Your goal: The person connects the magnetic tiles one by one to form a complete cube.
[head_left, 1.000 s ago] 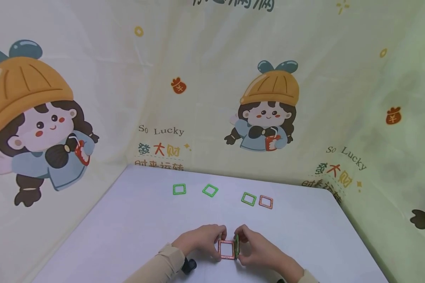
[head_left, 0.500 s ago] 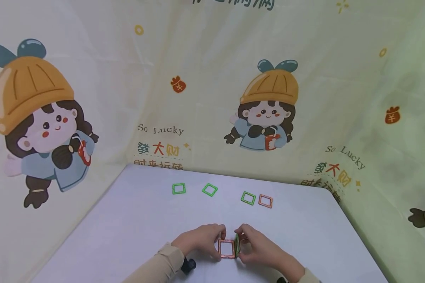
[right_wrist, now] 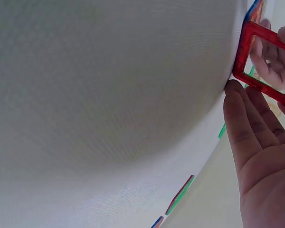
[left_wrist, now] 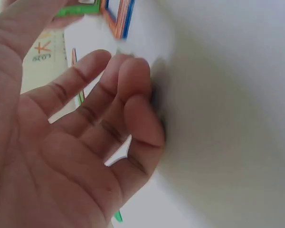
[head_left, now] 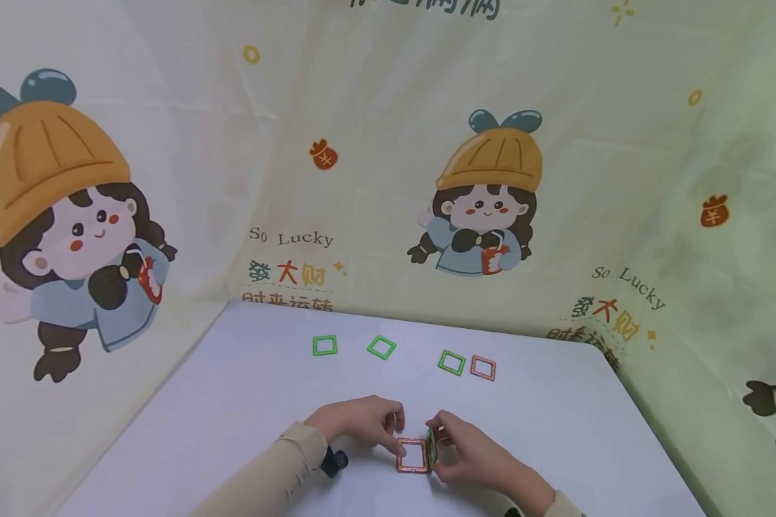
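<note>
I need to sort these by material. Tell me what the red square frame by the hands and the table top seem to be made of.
Red square frame: likely hard translucent plastic, glossy; light passes through its rim and fingers show through the open middle. Table top: white and matte, with a fine woven-looking grain in the right wrist view, perhaps a cloth or textured laminate; the pictures cannot settle which.

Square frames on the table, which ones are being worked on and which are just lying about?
In hand:
red square frame, flat, left hand touching it
green frame, upright, held by right hand

Lying about:
three green frames
orange frame
</note>
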### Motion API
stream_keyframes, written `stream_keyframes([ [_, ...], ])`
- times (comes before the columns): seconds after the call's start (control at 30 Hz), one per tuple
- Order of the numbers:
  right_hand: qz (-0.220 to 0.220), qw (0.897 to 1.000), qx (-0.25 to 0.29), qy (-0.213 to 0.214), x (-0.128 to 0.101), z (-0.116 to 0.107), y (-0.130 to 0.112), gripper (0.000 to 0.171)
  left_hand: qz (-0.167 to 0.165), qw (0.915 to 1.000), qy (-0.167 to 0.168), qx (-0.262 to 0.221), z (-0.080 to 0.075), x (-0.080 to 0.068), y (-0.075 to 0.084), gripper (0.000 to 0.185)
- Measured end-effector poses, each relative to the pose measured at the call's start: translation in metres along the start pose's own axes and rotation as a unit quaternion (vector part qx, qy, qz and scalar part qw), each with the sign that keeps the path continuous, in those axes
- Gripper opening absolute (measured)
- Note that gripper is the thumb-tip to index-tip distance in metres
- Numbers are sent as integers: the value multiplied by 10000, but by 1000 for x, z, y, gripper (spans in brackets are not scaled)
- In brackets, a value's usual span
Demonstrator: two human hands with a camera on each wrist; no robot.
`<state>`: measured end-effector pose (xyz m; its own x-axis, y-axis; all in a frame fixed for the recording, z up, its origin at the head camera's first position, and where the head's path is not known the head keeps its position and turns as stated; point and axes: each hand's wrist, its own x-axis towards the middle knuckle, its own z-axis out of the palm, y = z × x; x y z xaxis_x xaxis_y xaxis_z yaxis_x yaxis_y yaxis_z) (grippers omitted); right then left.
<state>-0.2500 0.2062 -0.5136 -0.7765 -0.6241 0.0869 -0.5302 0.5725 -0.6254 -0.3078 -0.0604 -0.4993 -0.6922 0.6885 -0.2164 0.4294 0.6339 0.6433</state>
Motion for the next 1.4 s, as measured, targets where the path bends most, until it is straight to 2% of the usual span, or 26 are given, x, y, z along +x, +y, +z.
stream_keyframes([
  [0.13, 41, 10000, -26, -10, -2, 2, 0, 50, -93, 9995, 289, 77, -18, 5, -19, 30],
  [0.27, 82, 9996, -260, 8, -2, 1, 0, 50, -538, 9935, 958, 287, -42, 8, -48, 19],
  [0.43, 198, 9989, -406, 127, -3, 1, 2, 51, -1248, 9720, 1923, 520, -72, 9, -84, 10],
  [0.53, 242, 9989, -359, 159, -4, 1, 3, 51, -1519, 9591, 2259, 773, -83, 6, -102, 4],
  [0.6, 237, 9990, -348, 174, -5, 2, 4, 51, -1637, 9530, 2392, 885, -88, 3, -110, 8],
  [0.7, 219, 9991, -334, 173, -5, 3, 5, 51, -1796, 9468, 2473, 1011, -92, 0, -121, 15],
  [0.9, 258, 9989, -331, 216, -5, 4, 3, 52, -1887, 9453, 2438, 1068, -96, 0, -131, 11],
  [1.17, 94, 9988, -354, 325, -5, 4, 2, 50, -1896, 9450, 2402, 1157, -97, 1, -136, 11],
  [1.4, 265, 9983, -404, 336, -5, 3, -1, 52, -1828, 9466, 2344, 1247, -98, 1, -132, 12],
])
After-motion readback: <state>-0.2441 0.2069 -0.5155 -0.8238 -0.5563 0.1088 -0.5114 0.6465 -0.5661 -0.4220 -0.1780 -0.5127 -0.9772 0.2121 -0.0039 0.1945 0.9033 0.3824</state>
